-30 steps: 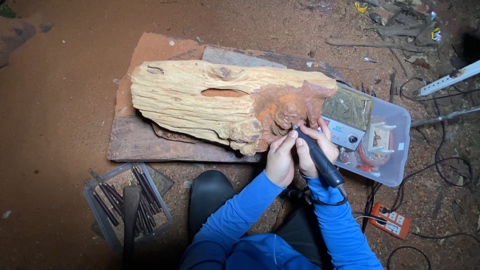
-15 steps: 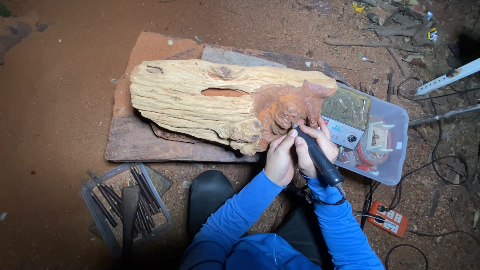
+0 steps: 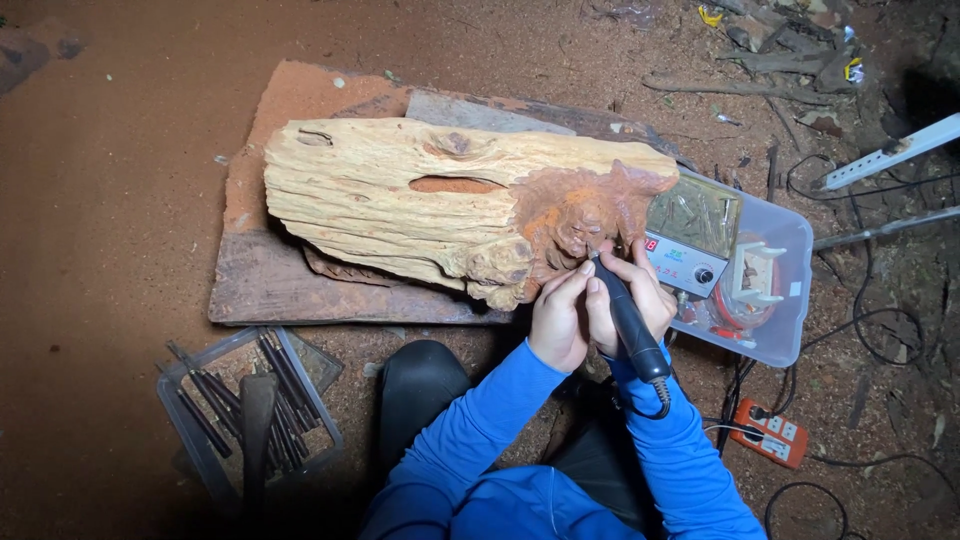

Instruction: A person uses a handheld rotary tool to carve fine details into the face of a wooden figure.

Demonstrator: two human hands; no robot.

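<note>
A large pale driftwood-like log is laid across a flat wooden board on the reddish dirt floor. Its right end is carved and stained orange-brown. A black pen-type rotary carving tool is held in the right hand, tip set against the carved end. The left hand is pressed beside it, fingers touching the tool's front. Both sleeves are blue. A clear plastic bin just right of the log holds a control box with a knob. A clear tray of dark chisels is seen lower left. An orange power strip lies lower right among black cables.
</note>
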